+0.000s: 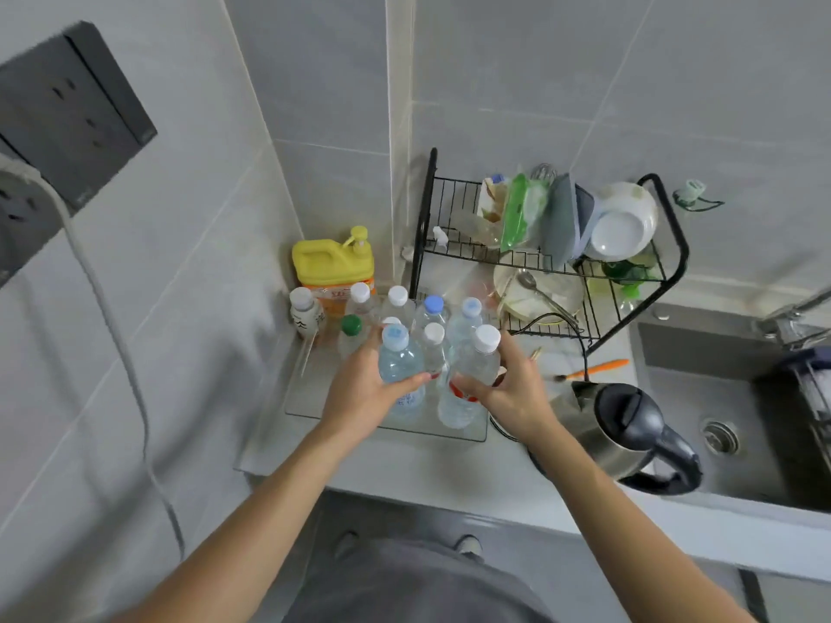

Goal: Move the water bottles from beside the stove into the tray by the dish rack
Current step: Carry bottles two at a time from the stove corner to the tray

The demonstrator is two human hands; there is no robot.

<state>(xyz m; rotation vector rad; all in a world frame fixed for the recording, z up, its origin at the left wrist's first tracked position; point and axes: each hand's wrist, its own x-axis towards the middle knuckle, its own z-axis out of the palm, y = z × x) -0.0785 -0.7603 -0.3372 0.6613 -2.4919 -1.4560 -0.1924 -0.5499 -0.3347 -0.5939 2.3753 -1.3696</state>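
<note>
Grey counter [404, 469] (tiled corner); sink [719, 397] right

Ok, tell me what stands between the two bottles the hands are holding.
In the head view, a smaller white-capped bottle stands in the gap between the left hand's blue-capped bottle and the right hand's white-capped bottle, inside the clear tray.

Yellow detergent jug [332, 266] at 11 o'clock; kettle [629, 431] at 4; sink [719, 411] at 3; 1 orange-handled brush [593, 370].
</note>
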